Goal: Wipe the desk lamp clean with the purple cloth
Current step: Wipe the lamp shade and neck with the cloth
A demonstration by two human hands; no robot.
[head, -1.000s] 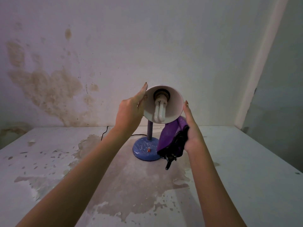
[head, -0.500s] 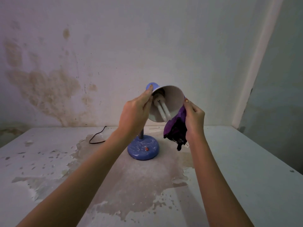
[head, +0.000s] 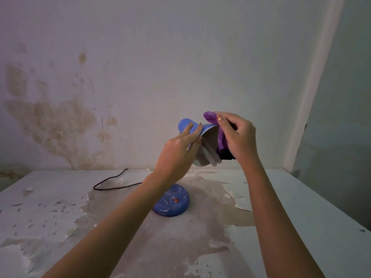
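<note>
A pale back wall is filling the upper half of the view, and a large brown damp stain is spreading across its lower left. On the right, a greyer side wall is meeting it at a light corner strip.

Below them a white table is running up to both walls. Its paint is flaking, and a wide bare, brownish patch is showing down the middle, with small chips scattered to the left.

The desk lamp is standing on that worn patch near the back wall. Its round blue base is sitting flat on the table. The shade is being held up between the two hands, tilted so that its white inside is facing right and downward. The neck is hidden behind the left wrist.

The left hand is gripping the shade at its rim, with fingers lying close together along the blue outside and the thumb pressing the inner edge.

The right hand is curling round the purple cloth, with thumb and fingers pinching it against the top right of the rim. The bunched cloth is hanging down inside the opening.

A white bulb is poking out beside the cloth. A dark cord is looping across the table to the left of the base, and a small orange switch is sitting on the base.
</note>
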